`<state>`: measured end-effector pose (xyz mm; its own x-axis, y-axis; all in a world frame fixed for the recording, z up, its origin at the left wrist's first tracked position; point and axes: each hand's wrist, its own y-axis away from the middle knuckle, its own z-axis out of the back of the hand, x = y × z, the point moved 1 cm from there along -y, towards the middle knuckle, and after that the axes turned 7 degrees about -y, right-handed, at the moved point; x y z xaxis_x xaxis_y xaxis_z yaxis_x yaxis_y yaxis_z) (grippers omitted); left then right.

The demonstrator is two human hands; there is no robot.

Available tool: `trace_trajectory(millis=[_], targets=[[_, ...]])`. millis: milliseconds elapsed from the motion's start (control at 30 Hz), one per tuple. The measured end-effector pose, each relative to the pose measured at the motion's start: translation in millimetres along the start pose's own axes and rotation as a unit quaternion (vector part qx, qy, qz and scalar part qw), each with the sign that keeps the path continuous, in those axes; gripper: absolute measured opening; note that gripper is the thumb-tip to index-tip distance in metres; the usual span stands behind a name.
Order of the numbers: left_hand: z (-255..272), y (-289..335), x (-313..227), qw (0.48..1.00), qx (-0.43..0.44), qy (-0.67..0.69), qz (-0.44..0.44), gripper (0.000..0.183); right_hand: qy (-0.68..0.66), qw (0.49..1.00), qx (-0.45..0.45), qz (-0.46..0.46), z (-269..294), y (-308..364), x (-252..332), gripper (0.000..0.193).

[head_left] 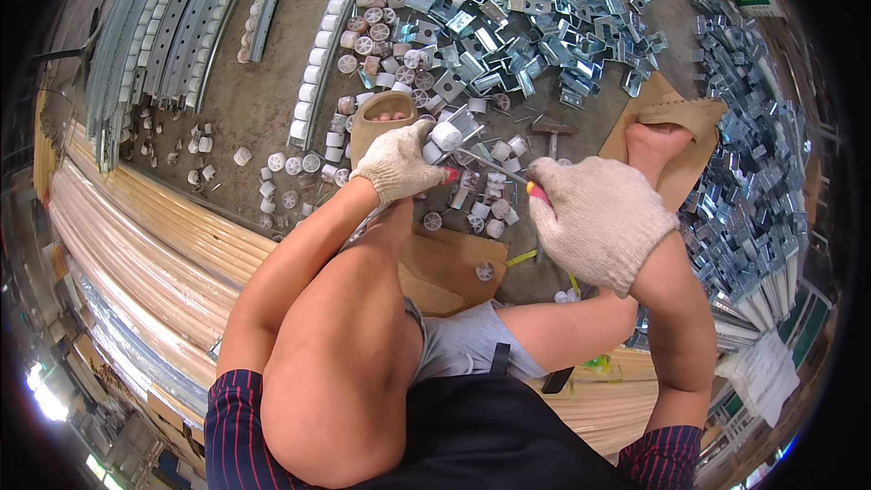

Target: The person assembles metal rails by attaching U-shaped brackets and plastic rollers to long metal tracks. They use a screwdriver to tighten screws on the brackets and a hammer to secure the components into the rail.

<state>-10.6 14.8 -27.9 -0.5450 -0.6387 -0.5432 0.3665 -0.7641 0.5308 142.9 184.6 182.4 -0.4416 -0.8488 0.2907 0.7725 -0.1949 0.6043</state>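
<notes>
Channel (330,62) holds white rollers (309,75); hands (395,161) (599,218) clamped: left on another roller (446,136), right on thin-shafted tool (494,166)

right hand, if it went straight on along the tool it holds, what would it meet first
Probably the white roller held by the left hand; the right hand aims its thin-shafted tool toward it, though depth leaves any contact unclear.

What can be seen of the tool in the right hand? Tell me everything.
The tool has a thin, grey, metal-looking shaft and a handle showing yellow and red, the rest hidden by the gloved right hand, which grips it. The shaft slants up and left toward the white roller at the left hand; whether its tip touches anything is unclear.
</notes>
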Motion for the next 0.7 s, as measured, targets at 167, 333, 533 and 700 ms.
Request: trace_trajectory(millis=[167,333,533,700], targets=[[-1,-2,-9,0.999,-0.007,-0.026,0.042,0.066,0.01,0.999,0.022,-0.022,-11,-11,2,0.033],[-9,-5,-10,0.997,-0.03,-0.057,0.047,0.052,0.036,0.996,0.062,-0.048,-21,-17,15,0.03],[-16,-9,-1,0.997,-0.059,-0.042,0.04,0.045,0.029,0.994,0.072,-0.079,-71,-18,21,0.029],[-14,-7,-3,0.995,-0.08,-0.026,0.044,0.042,0.024,0.997,0.023,-0.071,-88,-17,23,0.028]])
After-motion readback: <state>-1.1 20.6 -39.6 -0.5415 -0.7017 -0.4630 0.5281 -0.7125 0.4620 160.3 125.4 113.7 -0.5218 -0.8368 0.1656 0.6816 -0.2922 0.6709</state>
